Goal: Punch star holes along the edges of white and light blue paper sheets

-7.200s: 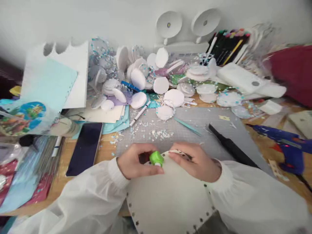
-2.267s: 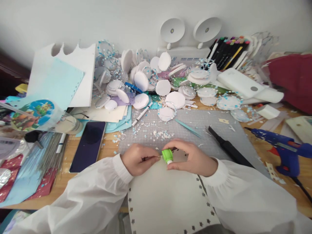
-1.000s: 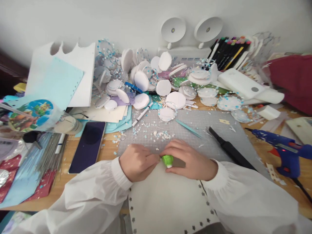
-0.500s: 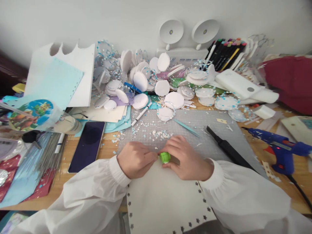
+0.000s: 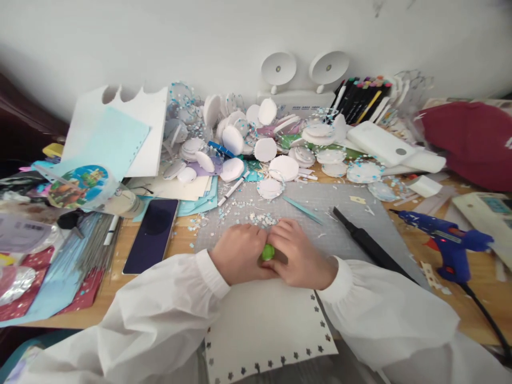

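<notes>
A small green punch (image 5: 268,252) sits squeezed between both hands at the far edge of a white card sheet (image 5: 264,325). Star-shaped holes run along that sheet's near and right edges. My left hand (image 5: 240,256) is closed, its fingers pressed against the punch from the left. My right hand (image 5: 298,256) is closed around the punch from the right and above. Both rest on the grey cutting mat (image 5: 340,213), just below a scatter of tiny paper bits (image 5: 262,218). The punch is mostly hidden by the fingers.
A dark phone (image 5: 152,234) lies left of the mat. A black tool (image 5: 368,242) and a blue glue gun (image 5: 444,240) lie to the right. White foam discs (image 5: 264,149), markers (image 5: 360,96), a white pen (image 5: 232,191) and paper stacks (image 5: 120,133) crowd the back.
Both hands have closed tighter over the green punch, hiding more of it. The view has tilted up, so the hands and sheet sit slightly to the right of where they were.
</notes>
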`<move>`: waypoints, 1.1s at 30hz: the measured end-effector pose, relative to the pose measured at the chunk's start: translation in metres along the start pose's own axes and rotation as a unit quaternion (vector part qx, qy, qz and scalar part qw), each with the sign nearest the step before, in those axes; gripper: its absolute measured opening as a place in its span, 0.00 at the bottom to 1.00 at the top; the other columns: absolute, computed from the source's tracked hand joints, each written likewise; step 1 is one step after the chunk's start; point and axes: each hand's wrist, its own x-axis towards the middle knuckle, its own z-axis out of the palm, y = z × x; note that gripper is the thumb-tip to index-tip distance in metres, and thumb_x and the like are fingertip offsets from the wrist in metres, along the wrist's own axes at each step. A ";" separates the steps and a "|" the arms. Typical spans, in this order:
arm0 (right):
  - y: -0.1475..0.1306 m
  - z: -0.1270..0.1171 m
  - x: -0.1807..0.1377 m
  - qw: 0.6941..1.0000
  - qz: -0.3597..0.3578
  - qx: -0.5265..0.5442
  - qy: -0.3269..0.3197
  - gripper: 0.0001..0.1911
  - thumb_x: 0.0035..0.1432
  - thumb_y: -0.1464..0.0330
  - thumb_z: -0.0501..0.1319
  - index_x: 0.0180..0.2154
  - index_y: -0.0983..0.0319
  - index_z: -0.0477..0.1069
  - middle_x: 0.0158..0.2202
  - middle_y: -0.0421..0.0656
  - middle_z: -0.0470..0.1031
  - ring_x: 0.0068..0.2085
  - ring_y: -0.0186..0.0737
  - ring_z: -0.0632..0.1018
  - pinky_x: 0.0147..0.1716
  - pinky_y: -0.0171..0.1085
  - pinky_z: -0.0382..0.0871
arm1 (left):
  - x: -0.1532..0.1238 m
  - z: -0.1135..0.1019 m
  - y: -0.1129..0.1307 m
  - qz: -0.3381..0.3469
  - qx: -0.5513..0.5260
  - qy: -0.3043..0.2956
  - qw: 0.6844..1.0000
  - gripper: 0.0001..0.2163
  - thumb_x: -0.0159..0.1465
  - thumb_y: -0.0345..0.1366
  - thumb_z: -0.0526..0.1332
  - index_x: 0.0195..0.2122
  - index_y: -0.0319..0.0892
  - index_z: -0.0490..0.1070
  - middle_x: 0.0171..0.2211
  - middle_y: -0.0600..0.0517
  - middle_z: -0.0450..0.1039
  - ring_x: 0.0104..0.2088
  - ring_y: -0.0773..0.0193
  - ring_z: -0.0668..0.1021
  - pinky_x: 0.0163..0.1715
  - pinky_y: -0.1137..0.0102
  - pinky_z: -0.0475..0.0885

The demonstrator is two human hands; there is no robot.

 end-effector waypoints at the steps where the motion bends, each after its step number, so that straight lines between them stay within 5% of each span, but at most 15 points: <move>1: 0.000 0.000 0.000 1.000 -0.002 0.000 0.003 0.06 0.49 0.72 0.60 0.26 0.60 0.61 0.28 0.42 0.66 0.35 0.42 0.66 0.43 0.46 0.60 | 0.003 0.001 0.001 -0.002 0.004 -0.002 1.000 0.16 0.55 0.49 0.61 0.28 0.38 0.67 0.27 0.46 0.73 0.30 0.52 0.77 0.30 0.62 0.72; 13: 0.001 0.003 -0.005 0.998 -0.014 -0.029 0.051 0.04 0.47 0.73 0.56 0.28 0.59 0.63 0.27 0.41 0.66 0.34 0.42 0.69 0.55 0.53 0.53 | 0.016 0.003 -0.008 0.071 0.013 -0.037 0.997 0.13 0.51 0.45 0.62 0.27 0.39 0.69 0.26 0.46 0.75 0.28 0.52 0.79 0.27 0.65 0.72; 25: 0.008 0.002 0.000 0.998 -0.004 0.023 0.051 0.10 0.50 0.69 0.62 0.36 0.62 0.66 0.33 0.44 0.69 0.39 0.45 0.69 0.49 0.49 0.58 | -0.002 -0.002 -0.016 -0.006 -0.081 -0.025 0.996 0.23 0.54 0.56 0.63 0.35 0.38 0.67 0.36 0.45 0.74 0.36 0.54 0.77 0.33 0.66 0.71; 29: 0.010 0.003 -0.001 0.995 0.017 0.075 0.069 0.12 0.53 0.64 0.64 0.39 0.61 0.68 0.34 0.44 0.71 0.40 0.45 0.70 0.45 0.46 0.60 | -0.011 -0.002 -0.029 0.011 -0.158 -0.030 0.987 0.16 0.59 0.47 0.61 0.41 0.40 0.67 0.38 0.48 0.75 0.38 0.58 0.77 0.36 0.69 0.69; 33: 0.012 0.004 -0.001 0.986 0.044 0.130 0.092 0.13 0.56 0.61 0.62 0.41 0.60 0.69 0.36 0.44 0.73 0.40 0.44 0.72 0.45 0.45 0.61 | -0.014 -0.001 -0.033 0.016 -0.156 -0.040 0.987 0.08 0.62 0.40 0.59 0.32 0.40 0.69 0.29 0.51 0.74 0.31 0.61 0.76 0.29 0.72 0.64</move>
